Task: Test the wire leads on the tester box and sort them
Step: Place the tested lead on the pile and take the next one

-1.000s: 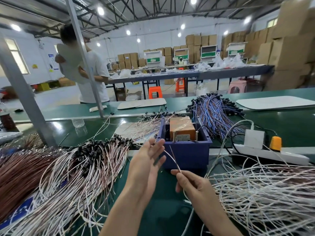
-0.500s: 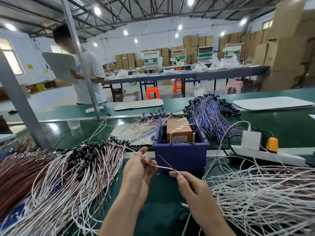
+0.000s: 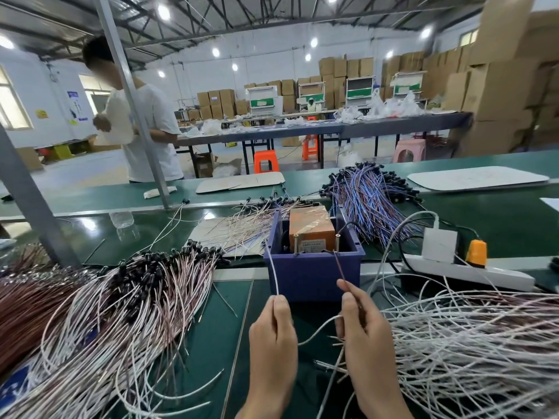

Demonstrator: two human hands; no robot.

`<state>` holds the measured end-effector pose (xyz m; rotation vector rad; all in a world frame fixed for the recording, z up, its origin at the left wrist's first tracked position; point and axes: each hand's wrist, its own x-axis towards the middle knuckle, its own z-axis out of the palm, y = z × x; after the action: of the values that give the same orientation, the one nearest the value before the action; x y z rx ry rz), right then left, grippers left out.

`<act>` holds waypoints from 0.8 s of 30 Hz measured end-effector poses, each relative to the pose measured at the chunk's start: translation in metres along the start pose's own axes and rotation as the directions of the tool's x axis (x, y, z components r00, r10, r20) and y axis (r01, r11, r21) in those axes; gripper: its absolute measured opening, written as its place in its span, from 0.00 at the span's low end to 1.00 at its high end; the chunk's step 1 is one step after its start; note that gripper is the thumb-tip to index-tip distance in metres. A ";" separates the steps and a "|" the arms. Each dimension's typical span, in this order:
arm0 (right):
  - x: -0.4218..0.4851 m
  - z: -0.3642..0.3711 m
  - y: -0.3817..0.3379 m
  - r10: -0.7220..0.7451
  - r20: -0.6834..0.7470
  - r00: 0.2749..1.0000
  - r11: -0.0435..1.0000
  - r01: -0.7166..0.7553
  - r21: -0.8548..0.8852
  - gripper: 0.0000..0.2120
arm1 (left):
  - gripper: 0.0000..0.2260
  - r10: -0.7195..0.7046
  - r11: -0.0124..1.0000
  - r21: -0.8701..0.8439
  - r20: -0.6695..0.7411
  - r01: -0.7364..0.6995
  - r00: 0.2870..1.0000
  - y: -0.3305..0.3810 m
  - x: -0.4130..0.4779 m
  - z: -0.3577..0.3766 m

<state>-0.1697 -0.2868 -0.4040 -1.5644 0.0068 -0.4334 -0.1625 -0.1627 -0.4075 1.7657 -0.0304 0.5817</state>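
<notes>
Two hands work in front of the blue box (image 3: pixel 313 276), each pinching one strand
- Left hand (image 3: pixel 273 334): thumb and forefinger pinch a white strand (image 3: pixel 273 267) that rises to the box's front left corner
- Right hand (image 3: pixel 366 331): curled fingers pinch a brown strand (image 3: pixel 339 266) that rises to the box's front rim, by the right of two metal posts (image 3: pixel 337 243); whether it touches the post cannot be told
- Inside the box: orange tester (image 3: pixel 311 228), taped over
- Left of the box: pile of pink-and-white leads (image 3: pixel 136 297) with black tips
- Right of the box: pile of white leads (image 3: pixel 469 343); nearer the box, a white power strip (image 3: pixel 472 272)
- Behind the box, to its right: bundle of blue and purple leads (image 3: pixel 372 201)
</notes>
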 end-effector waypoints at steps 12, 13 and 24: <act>0.010 0.001 -0.004 -0.013 -0.100 0.995 1.000 0.015 0.024 0.13 | 0.24 0.012 0.994 -0.106 0.028 -0.009 1.000 -0.004 -0.001 0.000; 0.011 0.001 -0.004 -0.017 -0.099 0.995 1.000 0.020 0.024 0.13 | 0.24 0.019 0.994 -0.104 0.032 -0.016 0.999 -0.004 -0.001 0.000; 0.011 0.005 -0.001 -0.029 -0.070 0.997 0.999 0.028 -0.016 0.09 | 0.27 0.032 0.996 -0.087 0.065 -0.026 0.997 -0.001 -0.003 0.000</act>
<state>-0.1587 -0.2846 -0.4001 -1.5648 0.0422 -0.5120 -0.1651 -0.1635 -0.4095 1.7026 -0.1259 0.5345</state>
